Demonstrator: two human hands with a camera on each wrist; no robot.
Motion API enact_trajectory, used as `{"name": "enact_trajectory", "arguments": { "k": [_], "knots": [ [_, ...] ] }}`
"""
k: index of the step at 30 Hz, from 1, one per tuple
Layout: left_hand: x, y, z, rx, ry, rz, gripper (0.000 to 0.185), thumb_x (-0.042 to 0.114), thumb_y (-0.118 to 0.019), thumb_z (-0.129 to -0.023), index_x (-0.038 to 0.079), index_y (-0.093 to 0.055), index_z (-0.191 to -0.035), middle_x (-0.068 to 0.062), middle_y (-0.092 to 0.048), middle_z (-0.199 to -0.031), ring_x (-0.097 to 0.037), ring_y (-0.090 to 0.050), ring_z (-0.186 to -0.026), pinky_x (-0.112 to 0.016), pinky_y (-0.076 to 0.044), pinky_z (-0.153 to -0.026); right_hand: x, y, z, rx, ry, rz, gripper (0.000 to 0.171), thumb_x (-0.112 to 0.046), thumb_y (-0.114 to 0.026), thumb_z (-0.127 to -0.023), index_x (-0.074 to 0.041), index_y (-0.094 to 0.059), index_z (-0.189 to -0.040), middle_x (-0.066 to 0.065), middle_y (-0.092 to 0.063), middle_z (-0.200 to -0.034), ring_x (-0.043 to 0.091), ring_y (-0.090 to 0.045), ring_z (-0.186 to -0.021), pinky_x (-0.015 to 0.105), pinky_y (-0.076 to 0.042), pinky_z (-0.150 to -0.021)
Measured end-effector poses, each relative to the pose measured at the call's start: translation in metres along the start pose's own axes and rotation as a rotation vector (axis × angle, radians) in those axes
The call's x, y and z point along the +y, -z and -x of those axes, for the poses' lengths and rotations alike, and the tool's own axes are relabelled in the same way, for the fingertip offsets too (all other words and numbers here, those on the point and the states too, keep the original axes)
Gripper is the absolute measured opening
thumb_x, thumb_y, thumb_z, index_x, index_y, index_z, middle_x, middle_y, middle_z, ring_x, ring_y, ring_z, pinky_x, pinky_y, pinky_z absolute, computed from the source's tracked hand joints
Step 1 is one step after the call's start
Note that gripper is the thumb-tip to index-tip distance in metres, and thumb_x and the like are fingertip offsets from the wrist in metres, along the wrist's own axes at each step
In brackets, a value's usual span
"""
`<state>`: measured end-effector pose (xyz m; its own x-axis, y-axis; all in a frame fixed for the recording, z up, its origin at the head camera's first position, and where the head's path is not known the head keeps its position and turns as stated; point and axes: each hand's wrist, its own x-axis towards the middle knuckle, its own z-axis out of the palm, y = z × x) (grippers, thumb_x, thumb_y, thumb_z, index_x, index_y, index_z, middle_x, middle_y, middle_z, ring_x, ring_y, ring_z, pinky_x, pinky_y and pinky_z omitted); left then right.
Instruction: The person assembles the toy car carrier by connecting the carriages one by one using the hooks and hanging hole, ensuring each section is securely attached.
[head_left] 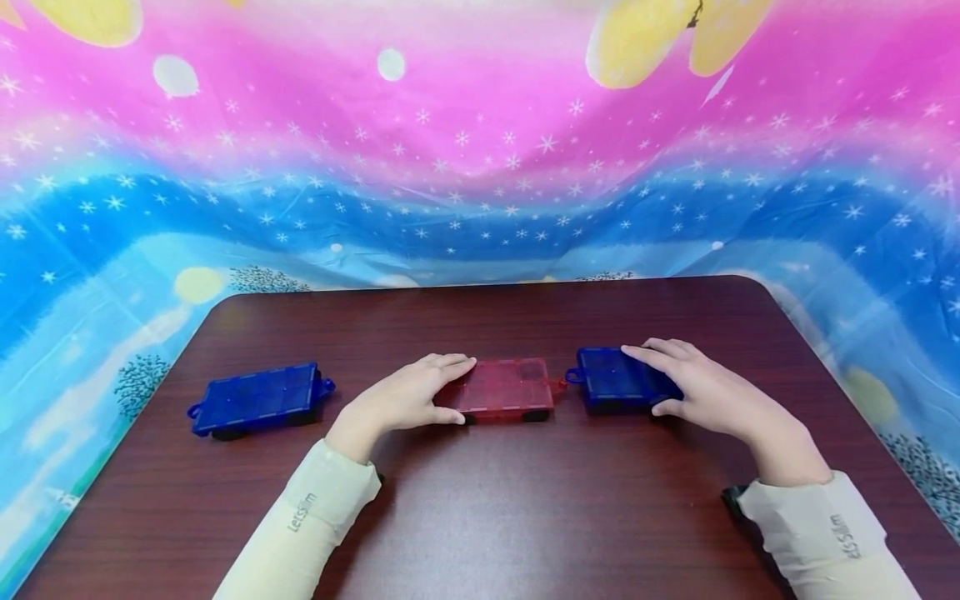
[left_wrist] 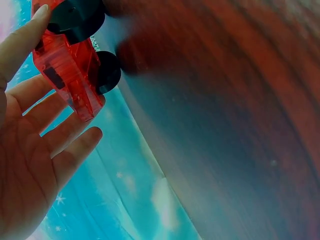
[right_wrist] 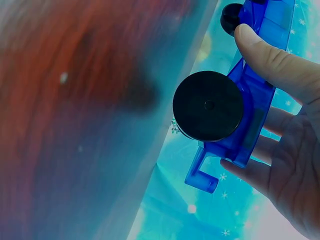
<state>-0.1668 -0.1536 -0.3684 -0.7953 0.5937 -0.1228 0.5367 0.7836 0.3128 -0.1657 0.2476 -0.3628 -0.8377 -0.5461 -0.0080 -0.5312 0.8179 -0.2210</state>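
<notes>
on the dark brown wooden table (head_left: 480, 517), three flat translucent plastic wheeled cars are sitting in a row, each with its long axis running left to right: one red, two blue. the left hand (head_left: 401, 400) is grasping the left end of the red translucent car (head_left: 504, 387), thumb at the near edge and fingers over the top. the right hand (head_left: 693, 387) is grasping the right blue translucent car (head_left: 615, 377), whose hook is pointing left toward the red car, just beside it. the second blue car (head_left: 258, 398) is lying well apart at left. behind, a pink and blue starry cloth (head_left: 480, 150) is hanging.
</notes>
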Motion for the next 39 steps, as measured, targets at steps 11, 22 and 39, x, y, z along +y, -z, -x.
{"name": "enact_trajectory", "arguments": {
  "k": [11,22,39],
  "knots": [
    [0.0016,0.0024,-0.0019,0.0,-0.003,0.007,0.08,0.043,-0.069,-0.08,0.017,-0.032,-0.145,-0.005,-0.033,-0.149,-0.022,-0.03,-0.136,-0.038,-0.03,-0.109,-0.0034,-0.0008,-0.003,-0.018,-0.004,0.006,0.08,-0.018,-0.076,-0.076,-0.021,-0.034,-0.144,0.019,-0.038,-0.14,0.04,-0.031,-0.129,0.058,-0.039,-0.095],
    [0.0026,0.0023,-0.0004,-0.002,0.007,0.021,0.08,0.043,-0.069,-0.08,0.017,-0.032,-0.145,-0.005,-0.033,-0.149,-0.021,-0.03,-0.137,-0.038,-0.031,-0.109,-0.0039,-0.0031,-0.0041,-0.014,-0.007,-0.009,0.08,-0.017,-0.076,-0.075,-0.021,-0.035,-0.144,0.02,-0.039,-0.139,0.041,-0.032,-0.128,0.059,-0.039,-0.094],
    [-0.0027,-0.0019,0.0008,-0.003,0.03,0.035,0.08,0.045,-0.069,-0.079,0.021,-0.032,-0.145,-0.002,-0.033,-0.149,-0.019,-0.03,-0.137,-0.038,-0.032,-0.109,-0.0073,-0.0044,-0.004,-0.047,-0.033,-0.019,0.079,-0.02,-0.076,-0.076,-0.021,-0.035,-0.144,0.02,-0.04,-0.139,0.041,-0.032,-0.129,0.06,-0.038,-0.095]
  ]
}}
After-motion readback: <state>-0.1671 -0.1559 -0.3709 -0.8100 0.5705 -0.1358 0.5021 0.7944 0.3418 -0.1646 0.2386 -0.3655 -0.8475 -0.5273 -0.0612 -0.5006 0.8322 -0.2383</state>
